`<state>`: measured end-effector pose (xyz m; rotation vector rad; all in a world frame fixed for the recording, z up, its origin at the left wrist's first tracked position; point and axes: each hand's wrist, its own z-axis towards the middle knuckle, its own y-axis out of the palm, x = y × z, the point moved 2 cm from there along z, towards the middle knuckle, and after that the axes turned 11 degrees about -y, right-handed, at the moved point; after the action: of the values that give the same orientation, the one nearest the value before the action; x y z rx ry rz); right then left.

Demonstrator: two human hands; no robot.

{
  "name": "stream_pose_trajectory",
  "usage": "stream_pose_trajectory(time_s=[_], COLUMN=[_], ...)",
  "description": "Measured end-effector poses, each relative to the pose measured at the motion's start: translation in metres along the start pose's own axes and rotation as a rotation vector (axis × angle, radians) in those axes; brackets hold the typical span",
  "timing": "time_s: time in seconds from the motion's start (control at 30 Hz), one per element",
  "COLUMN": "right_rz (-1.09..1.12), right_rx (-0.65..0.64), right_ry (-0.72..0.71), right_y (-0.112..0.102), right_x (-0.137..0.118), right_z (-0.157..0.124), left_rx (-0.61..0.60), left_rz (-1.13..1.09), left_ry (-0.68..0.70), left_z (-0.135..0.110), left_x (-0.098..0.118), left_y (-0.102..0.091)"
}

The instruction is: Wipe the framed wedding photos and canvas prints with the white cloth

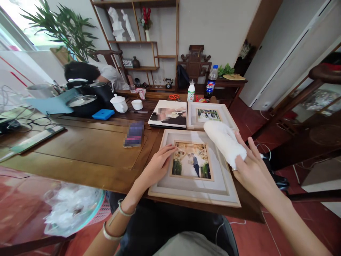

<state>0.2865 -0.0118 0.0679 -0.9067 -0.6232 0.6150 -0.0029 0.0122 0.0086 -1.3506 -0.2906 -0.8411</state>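
A light-wood photo frame (197, 197) with a pale mat and a wedding picture (190, 161) at its middle lies flat at the table's near edge. My left hand (158, 165) rests on the frame's left side, fingers stretched out toward the picture's upper left corner. In my right hand (249, 169) is a white folded cloth (222, 138), gripped at its near end. The cloth reaches over the frame's upper right side; whether it touches the glass I cannot tell. Beyond lie a second framed photo (229, 115) and a book-like photo album (167, 122).
A phone (134, 134) lies left of the frame. Farther back stand a cola bottle (210, 83), a white bottle (191, 91), orange scissors (174, 96), a white teapot (119, 104) and a cup (137, 104). A person (106, 73) bends beyond black pots. A bag-lined basket (98, 209) stands below left.
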Motion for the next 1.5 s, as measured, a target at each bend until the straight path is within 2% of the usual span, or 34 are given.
stream_pose_trajectory(time_s=[0.13, 0.23, 0.43, 0.53, 0.7, 0.83, 0.93, 1.07, 1.23, 1.33, 1.4, 1.5], right_rz=[0.064, 0.067, 0.141, 0.21, 0.252, 0.33, 0.347, 0.328, 0.141, 0.114, 0.119, 0.118], right_rx=[-0.104, -0.148, -0.071, -0.057, -0.065, -0.03, -0.009, -0.053, -0.017, -0.077, -0.133, -0.18], right_ry=[-0.06, -0.051, 0.025, 0.012, -0.013, 0.047, 0.083, 0.093, 0.124, 0.058, 0.026, 0.012], right_y=[0.01, 0.017, 0.027, 0.031, 0.015, -0.004, -0.007, 0.001, 0.025, 0.042, 0.046, 0.04], right_x=[-0.005, -0.01, -0.006, -0.006, -0.033, -0.068, -0.077, -0.061, -0.01, 0.011, 0.011, -0.008], right_z=[0.003, 0.003, 0.009, 0.007, -0.005, -0.018, -0.022, -0.013, 0.014, 0.028, 0.031, 0.026], left_rx=[0.0, -0.001, 0.007, 0.048, 0.084, 0.089, 0.114, 0.072, 0.027, 0.04, 0.065, 0.091], left_rz=[0.03, 0.065, 0.092, 0.04, 0.006, 0.024, 0.061, 0.09, 0.094, 0.086, 0.074, 0.057], left_ry=[0.012, -0.018, -0.057, -0.084, -0.092, -0.048, -0.037, -0.033, -0.001, -0.007, -0.026, -0.035], left_z=[0.001, 0.001, 0.001, 0.001, 0.004, 0.009, 0.013, 0.012, 0.011, 0.013, 0.014, 0.014], left_x=[-0.001, 0.0, 0.002, 0.002, -0.001, -0.005, -0.006, -0.002, 0.0, -0.001, -0.002, -0.002], left_y=[0.0, -0.001, 0.002, 0.003, 0.003, 0.001, -0.002, -0.002, -0.002, -0.002, -0.001, 0.0])
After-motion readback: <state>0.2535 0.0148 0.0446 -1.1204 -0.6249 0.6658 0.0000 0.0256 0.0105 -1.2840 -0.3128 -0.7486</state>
